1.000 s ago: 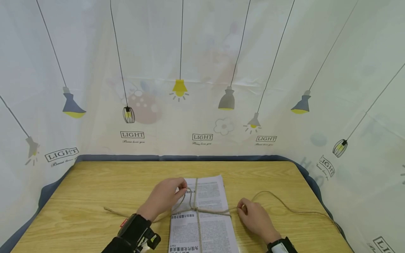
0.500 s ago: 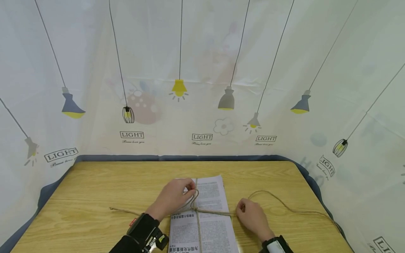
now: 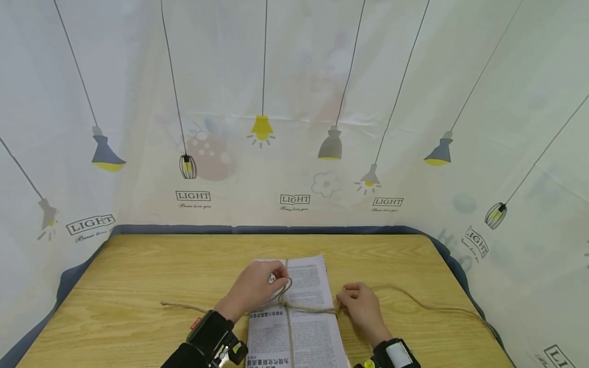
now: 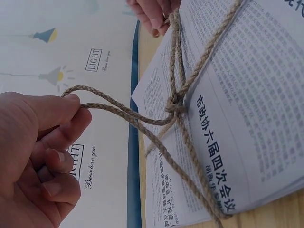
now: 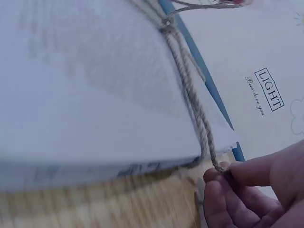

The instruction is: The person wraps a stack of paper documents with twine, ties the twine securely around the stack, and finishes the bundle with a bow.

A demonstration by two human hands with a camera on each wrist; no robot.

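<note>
A stack of printed newspapers (image 3: pixel 315 337) lies on the table, with brown twine (image 3: pixel 289 332) crossing it lengthwise and widthwise. The twine meets at a knot (image 4: pixel 175 105) near the middle of the top sheet. Above the far left part of the stack, my left hand (image 3: pixel 255 287) pinches a bent loop of twine (image 4: pixel 111 100) between thumb and forefinger, its other fingers curled. Just past the stack's right edge, my right hand (image 3: pixel 363 309) pinches the strand (image 5: pixel 209 137) that runs out from the knot.
A short twine end (image 3: pixel 181 306) sticks out left of the stack. The long twine tail (image 3: pixel 442 308) trails right over the wooden table (image 3: pixel 152 271) to its edge. A pale curtain (image 3: pixel 239 168) printed with lamps stands behind and at both sides.
My left hand has moved right with the twine, bringing the loop over the stack near the knot. My right hand has shifted slightly left and up, closer to the stack's edge.
</note>
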